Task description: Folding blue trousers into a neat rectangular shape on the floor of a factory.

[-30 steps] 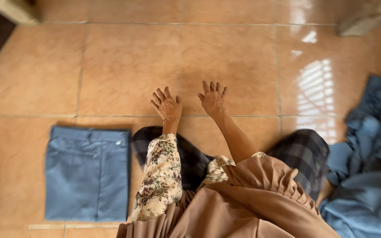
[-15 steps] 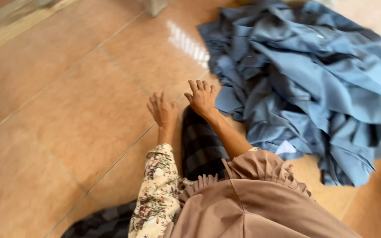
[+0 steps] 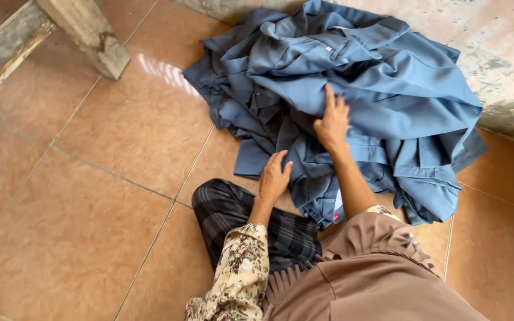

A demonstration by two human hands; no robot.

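A heap of crumpled grey-blue cloth garments (image 3: 352, 89) lies on the glossy terracotta tiled floor (image 3: 90, 196), pushed up against a stained, pale plaster wall (image 3: 507, 59) at the upper right. Folds, seams and a few small light buttons show among the layers, but how many separate pieces make up the heap cannot be told.

The person sits on the floor at the bottom of the view. The right hand (image 3: 332, 122) lies well into the middle of the heap, palm down, its fingers stretched forward and pressed flat onto a broad fold of the cloth; its grip is released, with no fabric gathered between fingers and thumb. The left hand (image 3: 275, 177) rests at the near edge of the heap, touching the hem of the lowest blue layer, fingers loosely bent over it; whether any cloth is pinched under that grip cannot be told.

The left arm wears a cream floral-patterned sleeve (image 3: 239, 273). A brown pleated fabric drape (image 3: 370, 279) covers the person's front, and dark checked trousers (image 3: 239, 217) cover the bent knee just beside the left hand. At the upper left, the weathered grey wooden leg of some furniture (image 3: 84, 35) stands on the tiles, well apart from the heap.
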